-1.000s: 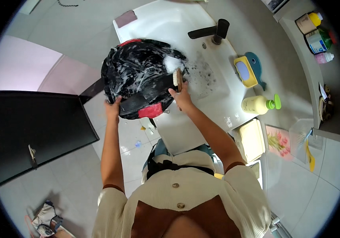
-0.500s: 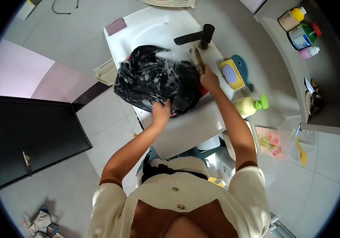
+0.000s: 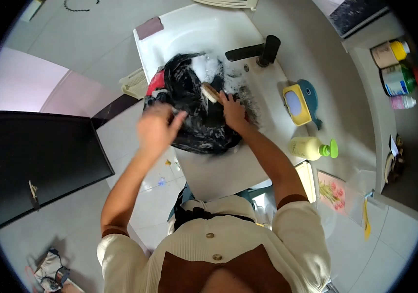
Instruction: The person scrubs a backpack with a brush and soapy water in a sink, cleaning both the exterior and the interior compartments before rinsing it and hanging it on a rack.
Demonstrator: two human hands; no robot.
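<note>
Hands [image 3: 154, 126] [image 3: 235, 113] farther left, palms down

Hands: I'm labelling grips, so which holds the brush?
The right hand: it grips the brush. The left hand, blurred over the black fabric, holds no brush.

It's bright in here, a cool, even wash of light, though I can't tell where it comes from. The white sink [image 3: 182, 36] bounces back so much that its basin looks nearly bleached. Off to the left a pale pinkish panel [image 3: 33, 80] glows, while the black panel [image 3: 48, 161] below it swallows the light. The recess of the wall shelf [image 3: 372, 112] sits dim and grey. I can make out the brush [image 3: 210, 93] fairly well, but the left hand [image 3: 155, 128] is smeared. Straight edges bow toward the rim, and the corners fall into blue-fringed black.
</note>
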